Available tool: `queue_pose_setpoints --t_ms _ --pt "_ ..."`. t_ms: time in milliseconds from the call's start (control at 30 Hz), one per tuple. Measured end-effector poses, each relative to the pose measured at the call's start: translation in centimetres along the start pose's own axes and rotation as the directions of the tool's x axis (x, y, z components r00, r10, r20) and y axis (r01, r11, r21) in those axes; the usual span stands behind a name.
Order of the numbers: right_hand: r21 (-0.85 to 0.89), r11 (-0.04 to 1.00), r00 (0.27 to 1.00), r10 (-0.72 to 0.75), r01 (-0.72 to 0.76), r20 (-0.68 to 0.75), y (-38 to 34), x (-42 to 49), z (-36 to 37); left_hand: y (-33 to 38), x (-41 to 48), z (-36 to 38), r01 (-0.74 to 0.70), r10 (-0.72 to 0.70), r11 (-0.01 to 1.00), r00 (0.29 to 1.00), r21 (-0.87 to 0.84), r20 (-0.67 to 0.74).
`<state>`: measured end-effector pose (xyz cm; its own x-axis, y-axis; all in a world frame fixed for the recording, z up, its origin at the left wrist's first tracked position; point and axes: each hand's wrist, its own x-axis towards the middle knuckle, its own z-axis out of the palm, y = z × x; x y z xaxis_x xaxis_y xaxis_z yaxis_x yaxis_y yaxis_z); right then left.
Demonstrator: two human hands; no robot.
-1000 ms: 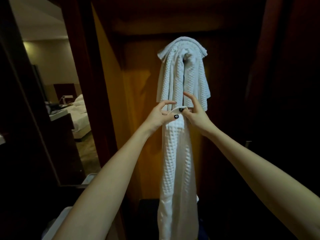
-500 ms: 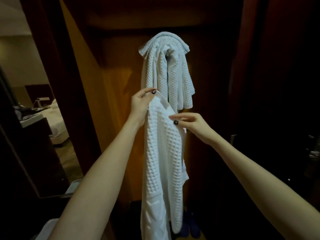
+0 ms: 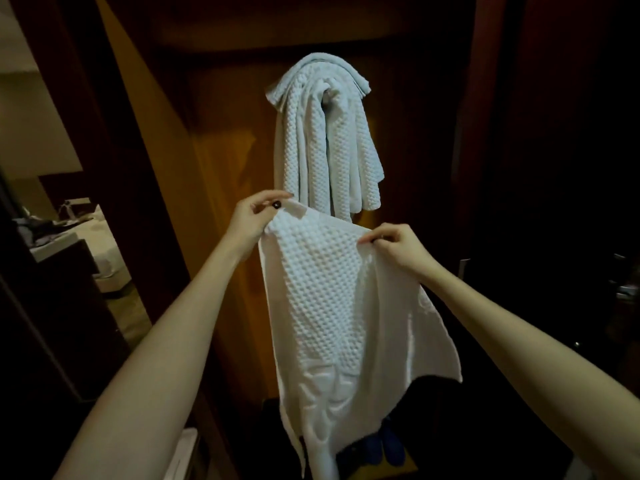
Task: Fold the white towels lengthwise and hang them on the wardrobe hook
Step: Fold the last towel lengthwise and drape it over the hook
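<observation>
A bunch of hung towels (image 3: 325,133) sits high up on the back wall of the wardrobe (image 3: 221,174). The hook must be under them, but it is hidden. So part of the job looks done, though I cannot tell how many hang there. 1 more white towel (image 3: 322,299) is just below them, not on the hook yet. The left hand (image 3: 254,220) pinches its top left corner with thumb and fingers. The right hand (image 3: 398,245) pinches the top right corner, fingers curled on the edge. The towel is spread wide between the 2 hands, and the rest hangs down with a loose flap on the right. It does not look folded the long way yet. I think what is left is to bring the 2 corners together, then lift it over the hook.
</observation>
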<state>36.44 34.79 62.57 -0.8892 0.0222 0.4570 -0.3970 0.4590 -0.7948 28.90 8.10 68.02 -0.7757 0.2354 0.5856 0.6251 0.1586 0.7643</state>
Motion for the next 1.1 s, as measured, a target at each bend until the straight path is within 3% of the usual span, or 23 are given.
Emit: queue_pose_setpoints --t_ms 167,267,333,467,600,767,933,1100 --pt "-0.052 0.990 0.991 -0.133 0.132 -0.005 -2.9 1.3 0.5 0.5 -0.6 3.1 0.042 -0.057 0.992 0.990 0.115 0.127" --pt "-0.051 0.979 0.981 -0.196 0.196 0.011 -4.3 1.6 0.4 1.5 -1.1 5.3 -0.048 0.002 0.979 0.974 0.198 0.226" --pt "-0.028 0.971 0.971 -0.237 0.237 0.005 -5.0 1.7 0.2 2.0 -1.8 6.8 -0.069 0.032 0.989 0.962 0.129 0.271" --pt "0.039 0.967 0.968 -0.251 0.252 -0.031 -5.9 1.5 -0.6 2.3 -2.3 8.9 -0.056 0.061 0.997 0.993 -0.050 0.106" --pt "0.072 0.969 0.972 -0.232 0.235 -0.043 -5.6 0.8 -1.4 2.3 -1.8 9.9 -0.108 0.108 0.993 0.994 -0.037 0.001" --pt "0.085 0.994 0.992 -0.077 0.069 0.099 -1.8 -2.0 -2.1 1.6 -1.1 10.3 -0.043 0.030 0.996 0.987 -0.083 -0.158" --pt "0.073 0.997 0.970 0.018 -0.037 0.244 1.9 -5.3 -2.2 1.4 0.0 10.1 0.059 -0.075 0.983 0.993 -0.176 -0.087" --pt "-0.035 0.999 1.000 0.005 -0.004 0.013 3.4 -5.9 -3.3 1.9 0.6 8.7 0.061 -0.057 0.986 0.998 -0.155 0.034"
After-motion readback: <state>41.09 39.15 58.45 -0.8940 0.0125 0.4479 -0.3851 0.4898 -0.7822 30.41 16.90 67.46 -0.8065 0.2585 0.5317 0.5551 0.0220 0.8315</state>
